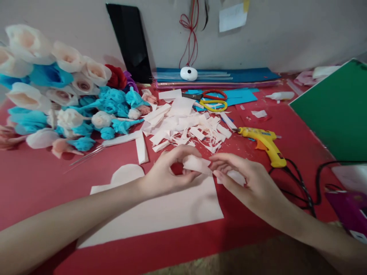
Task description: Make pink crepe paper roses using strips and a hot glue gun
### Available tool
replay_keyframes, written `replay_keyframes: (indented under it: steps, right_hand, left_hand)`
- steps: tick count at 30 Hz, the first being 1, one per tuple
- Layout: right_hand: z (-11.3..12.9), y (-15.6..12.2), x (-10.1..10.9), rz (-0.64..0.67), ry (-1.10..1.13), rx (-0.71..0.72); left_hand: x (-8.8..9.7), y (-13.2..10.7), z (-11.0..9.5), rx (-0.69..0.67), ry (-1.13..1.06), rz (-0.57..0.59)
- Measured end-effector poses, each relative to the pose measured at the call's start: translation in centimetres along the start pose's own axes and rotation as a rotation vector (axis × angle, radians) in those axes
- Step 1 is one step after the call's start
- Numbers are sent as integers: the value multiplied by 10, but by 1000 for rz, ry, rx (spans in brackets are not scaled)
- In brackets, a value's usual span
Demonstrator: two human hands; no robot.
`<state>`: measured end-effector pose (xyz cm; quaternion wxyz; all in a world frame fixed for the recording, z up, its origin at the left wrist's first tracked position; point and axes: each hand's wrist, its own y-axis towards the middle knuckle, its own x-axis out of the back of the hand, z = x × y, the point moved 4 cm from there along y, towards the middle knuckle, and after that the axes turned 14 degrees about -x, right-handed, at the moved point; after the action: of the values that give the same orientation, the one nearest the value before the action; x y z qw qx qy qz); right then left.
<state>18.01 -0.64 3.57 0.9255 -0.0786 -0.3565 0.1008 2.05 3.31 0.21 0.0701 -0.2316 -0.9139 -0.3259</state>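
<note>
A small curled piece of pale crepe paper [196, 164] is held between the thumb and fingers of my left hand [169, 172]. My right hand [246, 179] meets the paper's right end, its thumb and curved fingers closed at that tip. Below both hands lies a large pale paper sheet [160, 217], with a rounded paper piece [126, 173] at its upper left edge. Another small pale piece [232, 177] shows partly behind my right fingers. Just beyond the hands is a heap of pale paper scraps and strips [186, 122].
Paper flowers [65, 91] crowd the left side. Scissors [212, 100] rest behind the scraps. At right are a yellow glue gun [265, 143] with a black cord [301, 187], a small white bottle [281, 96] and a green board [338, 110]. Thin wires [86, 156] lie left.
</note>
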Motion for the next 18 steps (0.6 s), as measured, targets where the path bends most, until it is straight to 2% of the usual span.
replay_keyframes:
  steps: [3, 6, 14, 18]
  right_hand:
    - [-4, 7, -8, 153, 188, -114]
    - [-9, 11, -11, 214, 284, -179]
    - [-5, 16, -10, 191, 260, -92]
    - [-3, 17, -8, 180, 240, -100]
  left_hand:
    - [-1, -1, 0, 36, 4, -11]
    - [-2, -2, 1, 68, 14, 2]
    - [-2, -2, 3, 56, 1, -4]
    - [-2, -1, 3, 49, -13, -10]
